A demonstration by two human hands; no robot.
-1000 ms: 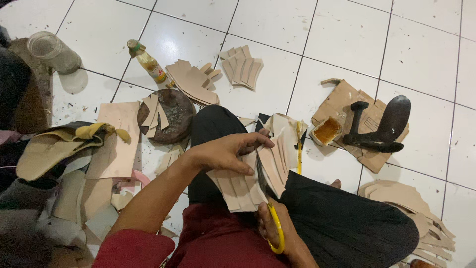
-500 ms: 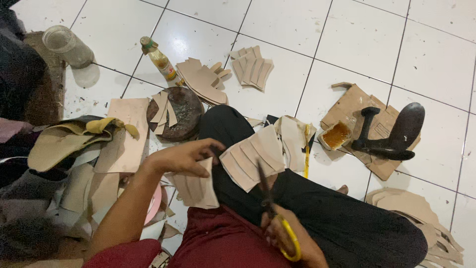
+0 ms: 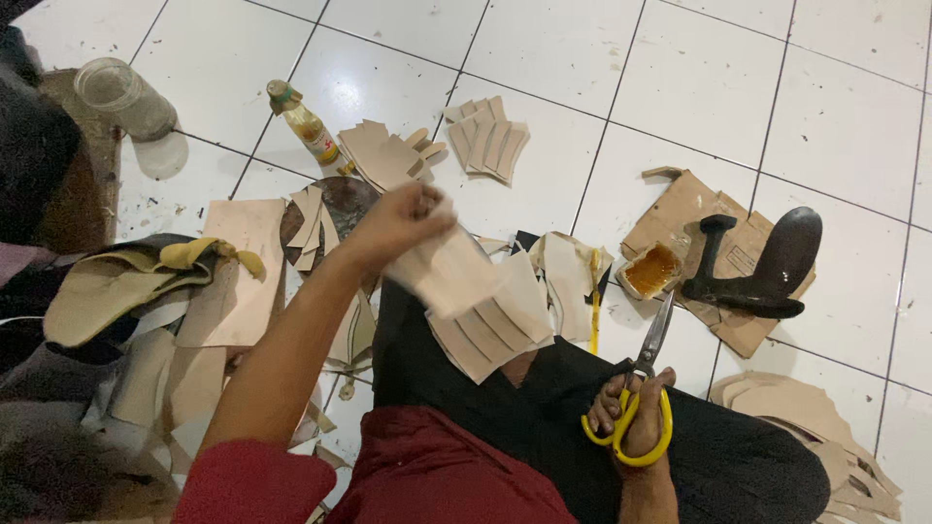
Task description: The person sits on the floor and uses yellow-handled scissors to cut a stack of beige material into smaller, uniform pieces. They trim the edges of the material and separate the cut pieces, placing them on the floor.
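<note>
My left hand [image 3: 403,218] is raised over my knee and grips a tan cut piece [image 3: 449,277] of sheet material, blurred by motion. Under it, a fanned stack of similar tan pieces [image 3: 495,325] rests on my black trouser leg [image 3: 544,398]. My right hand [image 3: 631,412] lies on my right thigh and holds yellow-handled scissors [image 3: 646,388], their blades pointing away from me toward the floor.
On the white tiled floor lie stacks of tan cut shapes [image 3: 490,136], a small bottle [image 3: 306,121], a glass jar [image 3: 121,97], a glue tin [image 3: 650,270], a black iron shoe last [image 3: 762,272] on cardboard, and more pieces at the right [image 3: 815,417]. Scraps pile up at left.
My left hand has lifted one tan piece up and away from the stack on my lap. My right hand has swung the scissors out to the right and down onto my thigh.
</note>
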